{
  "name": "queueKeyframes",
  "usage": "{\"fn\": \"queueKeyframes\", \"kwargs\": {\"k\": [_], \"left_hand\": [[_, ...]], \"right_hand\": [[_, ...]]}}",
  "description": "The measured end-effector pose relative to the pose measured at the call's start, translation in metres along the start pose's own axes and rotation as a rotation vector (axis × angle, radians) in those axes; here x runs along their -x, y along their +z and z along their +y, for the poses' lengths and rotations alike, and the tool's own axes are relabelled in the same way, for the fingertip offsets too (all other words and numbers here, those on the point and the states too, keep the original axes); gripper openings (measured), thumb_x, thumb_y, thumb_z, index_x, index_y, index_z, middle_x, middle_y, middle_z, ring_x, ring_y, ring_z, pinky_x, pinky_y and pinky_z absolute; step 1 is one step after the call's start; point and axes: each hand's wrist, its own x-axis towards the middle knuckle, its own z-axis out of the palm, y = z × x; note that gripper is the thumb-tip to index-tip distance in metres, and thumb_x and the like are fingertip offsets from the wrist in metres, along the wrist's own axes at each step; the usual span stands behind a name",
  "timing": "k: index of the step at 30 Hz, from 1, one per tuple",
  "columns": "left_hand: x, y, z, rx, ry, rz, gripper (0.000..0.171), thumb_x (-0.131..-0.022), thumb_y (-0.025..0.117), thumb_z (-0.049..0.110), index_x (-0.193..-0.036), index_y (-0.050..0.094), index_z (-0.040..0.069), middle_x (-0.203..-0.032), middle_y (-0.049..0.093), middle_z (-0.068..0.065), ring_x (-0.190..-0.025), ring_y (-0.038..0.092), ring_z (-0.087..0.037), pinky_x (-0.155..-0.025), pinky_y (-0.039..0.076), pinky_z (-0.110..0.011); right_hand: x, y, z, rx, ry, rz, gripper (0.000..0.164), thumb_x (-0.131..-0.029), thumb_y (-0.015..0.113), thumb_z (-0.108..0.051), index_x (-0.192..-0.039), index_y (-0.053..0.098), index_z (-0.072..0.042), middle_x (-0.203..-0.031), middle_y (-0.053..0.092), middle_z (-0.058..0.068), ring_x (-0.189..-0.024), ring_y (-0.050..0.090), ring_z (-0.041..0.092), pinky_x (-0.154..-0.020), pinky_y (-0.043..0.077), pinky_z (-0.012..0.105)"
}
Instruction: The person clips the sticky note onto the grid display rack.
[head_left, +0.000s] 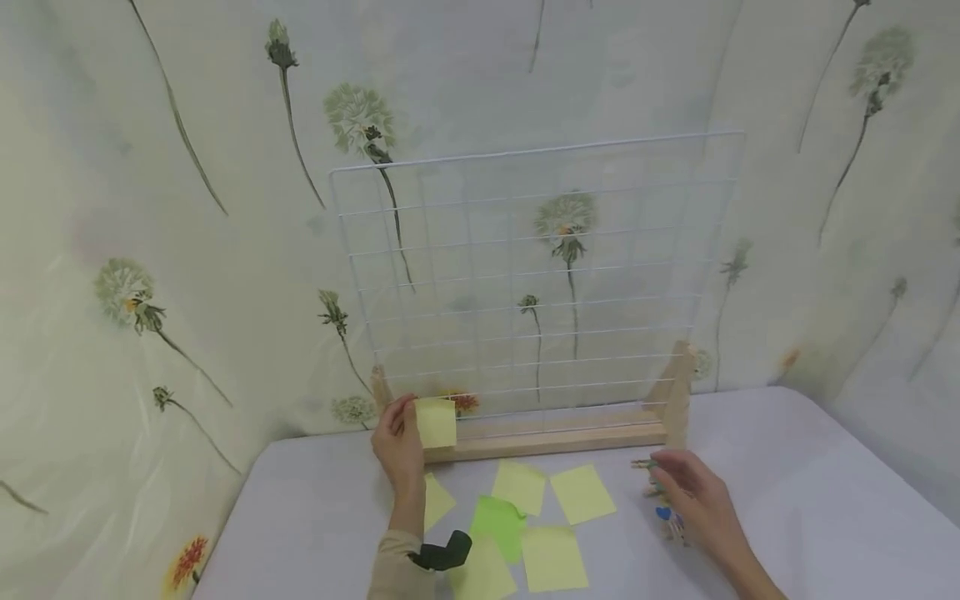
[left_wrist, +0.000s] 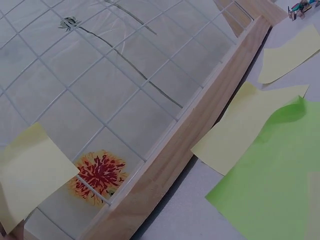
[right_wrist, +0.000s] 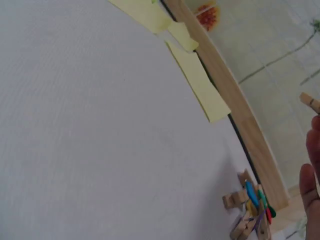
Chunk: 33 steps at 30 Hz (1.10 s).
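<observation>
a makeshift tabletop nook, shown by floral sheeting around a pale table.

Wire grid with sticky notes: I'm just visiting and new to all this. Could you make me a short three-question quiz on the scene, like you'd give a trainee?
1. Fill in (flat or curled): one corner of the green note is ____.
2. True or false: the right hand holds a clothespin.
3. What does the left hand hold?
a) the green note
b) a clothespin
c) a yellow note

Key: 1. curled; 2. true; 3. c
</observation>
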Motion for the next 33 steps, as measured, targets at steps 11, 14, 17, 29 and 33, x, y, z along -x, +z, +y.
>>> {"fn": "queueKeyframes", "kwargs": {"k": [11,14,17,29,33], "left_hand": [[-0.006,0.008,-0.02,-0.007,-0.032,0.033,0.014,-0.09,0.063,0.017,-0.098,0.072,0.009,-0.1,0.072,-0.01,-0.088,0.067,-0.009,-0.072,0.05,-0.011],[-0.004,0.007,-0.021,-0.008,-0.042,0.024,0.015,-0.091,0.063,0.016,-0.099,0.071,0.008,-0.101,0.072,-0.01,-0.091,0.067,-0.012,-0.073,0.05,-0.011],[-0.005,0.004,-0.022,-0.007,-0.029,0.025,0.016,-0.091,0.063,0.016,-0.1,0.071,0.007,-0.102,0.072,-0.012,-0.095,0.067,-0.017,-0.074,0.049,-0.01],[-0.01,-0.001,-0.021,0.028,-0.04,0.017,0.015,-0.09,0.064,0.016,-0.099,0.071,0.007,-0.102,0.071,-0.011,-0.09,0.066,-0.007,-0.077,0.05,-0.013],[-0.011,0.003,-0.022,0.045,-0.047,0.021,0.016,-0.09,0.064,0.017,-0.099,0.071,0.007,-0.101,0.071,-0.011,-0.09,0.065,-0.007,-0.077,0.05,-0.013]], "right_hand": [[-0.012,0.023,-0.029,-0.023,-0.089,-0.055,0.022,-0.094,0.058,-0.02,-0.115,0.058,-0.011,-0.109,0.062,-0.004,-0.094,0.052,-0.008,-0.079,0.046,0.013],[-0.012,0.029,-0.037,-0.033,-0.122,-0.072,0.021,-0.094,0.059,-0.018,-0.113,0.059,-0.01,-0.107,0.063,-0.004,-0.094,0.054,-0.003,-0.078,0.047,0.015],[-0.016,0.035,-0.046,-0.073,-0.154,-0.09,0.019,-0.093,0.059,-0.015,-0.112,0.059,-0.012,-0.105,0.063,-0.005,-0.094,0.057,0.003,-0.078,0.049,0.017],[-0.035,0.068,-0.072,-0.121,-0.24,-0.109,0.018,-0.091,0.061,-0.012,-0.109,0.061,-0.012,-0.098,0.065,-0.006,-0.087,0.059,0.005,-0.07,0.051,0.02],[-0.042,0.073,-0.083,-0.087,-0.238,-0.107,0.018,-0.091,0.063,-0.013,-0.108,0.061,-0.013,-0.096,0.065,-0.006,-0.084,0.058,0.002,-0.067,0.051,0.02]]}}
